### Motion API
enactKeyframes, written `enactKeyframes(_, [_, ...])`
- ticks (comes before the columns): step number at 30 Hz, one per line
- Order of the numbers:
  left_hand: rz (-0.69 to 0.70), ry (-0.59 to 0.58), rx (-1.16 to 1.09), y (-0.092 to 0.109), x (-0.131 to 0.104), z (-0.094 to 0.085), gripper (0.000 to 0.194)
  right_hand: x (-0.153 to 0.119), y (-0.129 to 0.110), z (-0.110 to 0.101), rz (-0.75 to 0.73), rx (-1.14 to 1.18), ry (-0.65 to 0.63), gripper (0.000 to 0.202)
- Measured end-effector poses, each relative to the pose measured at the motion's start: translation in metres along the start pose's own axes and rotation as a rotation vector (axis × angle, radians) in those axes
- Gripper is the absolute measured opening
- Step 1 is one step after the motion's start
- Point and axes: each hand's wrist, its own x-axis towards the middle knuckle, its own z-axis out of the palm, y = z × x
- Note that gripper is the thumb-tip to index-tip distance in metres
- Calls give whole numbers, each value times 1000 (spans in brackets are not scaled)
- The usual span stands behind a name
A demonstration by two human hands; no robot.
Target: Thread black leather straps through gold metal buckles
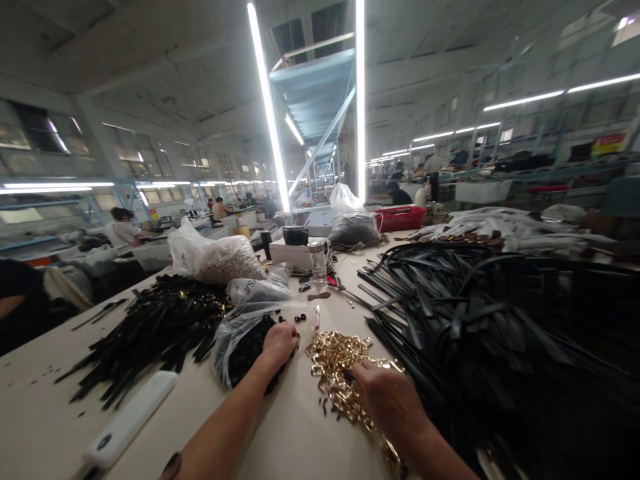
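My left hand is closed at the right side of a clear plastic bag full of small black loops; what its fingers grip is hidden. Over a heap of gold-coloured metal buckles is my right hand, its fingers pinched together. A small black piece shows at those fingertips, too small to name exactly. A few loose black loops lie just beyond my left hand.
Black straps with gold buckles pile up on the left; long black straps fill the right. A white power strip lies front left. Farther back stand a glass jar, filled plastic bags and a red basket. Other people work beyond.
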Motion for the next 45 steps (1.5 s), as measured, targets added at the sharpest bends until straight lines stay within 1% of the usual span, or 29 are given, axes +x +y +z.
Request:
enactKeyframes(2, [-20,3,-35,2,3,-2,12,0,1,3,2,11,26,18])
enactKeyframes(4, [-35,13,-107,8,0,-4,10,0,2,5,12,24,51,17])
enactKeyframes(6, [-36,9,-199,18,-9,-2,8,-1,3,5,23,49,74,16])
enactKeyframes(7, [-31,-4,-278,24,-17,0,11,-1,3,5,27,65,86,16])
enactKeyframes(8, [-29,-24,-397,30,-26,4,14,-1,4,4,28,84,99,15])
enactKeyframes(9, [-34,-59,-566,36,-36,9,16,-1,4,2,25,105,112,14])
enactKeyframes(12, [-147,-189,-1277,52,-65,28,19,-1,6,-1,12,152,140,12])
enactKeyframes(13, [-200,-214,-1459,56,-73,34,22,-1,6,-1,9,162,148,13])
enactKeyframes(15, [-288,-224,-1660,63,-83,44,27,-1,5,0,4,176,161,14])
enactKeyframes(17, [-350,-225,-1758,69,-87,50,28,-1,4,4,-12,189,178,16])
enactKeyframes(19, [-393,-234,-1803,72,-87,52,30,-1,3,8,-32,196,189,16])
enactKeyframes(21, [-424,-255,-1812,73,-86,52,36,0,2,11,-41,195,192,15])
enactKeyframes(23, [-432,-293,-1812,72,-86,51,39,1,2,13,-34,196,192,13])
enactKeyframes(25, [-419,-343,-1826,70,-86,50,36,1,2,12,-29,204,189,13])
enactKeyframes(28, [-411,-387,-1865,68,-88,50,32,1,2,11,-20,234,179,13])
enactKeyframes(34, [-400,-402,-1935,63,-87,49,27,0,2,5,-13,370,123,14])
enactKeyframes(37, [-384,-424,-1952,58,-84,50,26,1,3,4,-24,397,111,16])
enactKeyframes(40, [-387,-471,-1920,57,-84,51,25,3,5,4,-67,389,109,17])
enactKeyframes(43, [-378,-524,-1846,59,-86,48,26,3,5,6,-99,380,96,15])
enactKeyframes(45, [-351,-504,-1770,62,-88,46,26,2,5,7,-79,356,83,14])
